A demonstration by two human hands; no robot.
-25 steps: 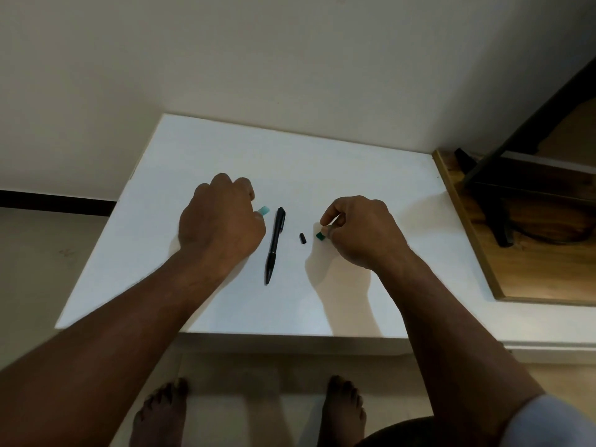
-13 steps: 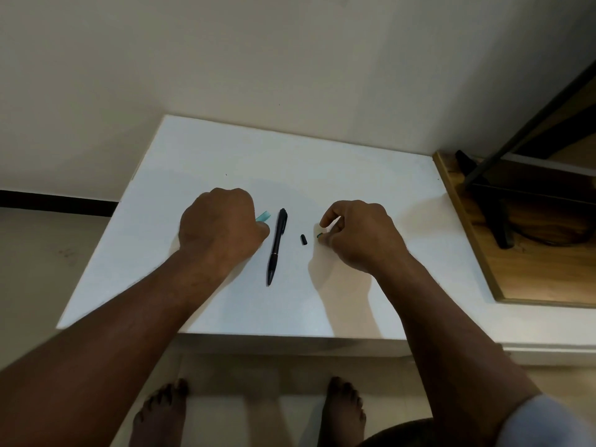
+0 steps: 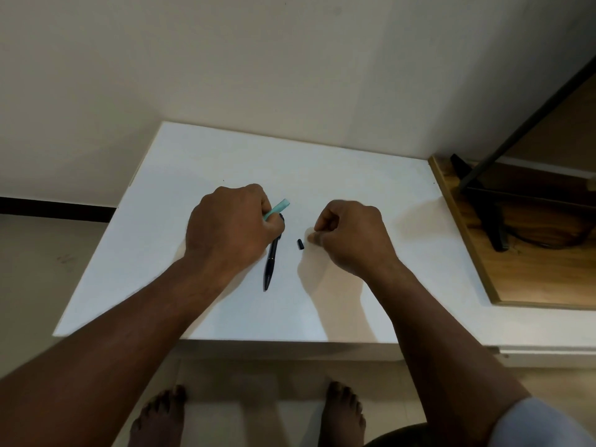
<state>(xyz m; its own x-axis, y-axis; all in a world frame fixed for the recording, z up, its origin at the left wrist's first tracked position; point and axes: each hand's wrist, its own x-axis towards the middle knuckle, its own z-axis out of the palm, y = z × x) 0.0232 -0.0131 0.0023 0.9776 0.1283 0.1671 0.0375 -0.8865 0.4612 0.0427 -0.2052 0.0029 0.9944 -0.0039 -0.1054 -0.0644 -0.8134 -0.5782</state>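
Observation:
On the white table [image 3: 354, 182], my left hand [image 3: 230, 227] grips a teal pen barrel [image 3: 278, 208], whose end sticks out up and to the right past my fingers. A black pen [image 3: 270, 266] lies lengthwise just right of that hand, its top end under my fingers. A tiny black piece [image 3: 300, 245] lies between my hands. My right hand [image 3: 351, 237] is curled, thumb and forefinger pinched together close to the black piece. The small green piece seen there earlier is hidden by the fingertips.
A wooden surface [image 3: 532, 279] adjoins the table on the right, with a black metal stand [image 3: 493, 221] on it. A wall runs behind the table. My bare feet [image 3: 342, 411] stand below the front edge.
My left hand has turned, so more of the teal barrel now shows and its fingers cover the black pen's top. My right fingertips have closed over the green piece.

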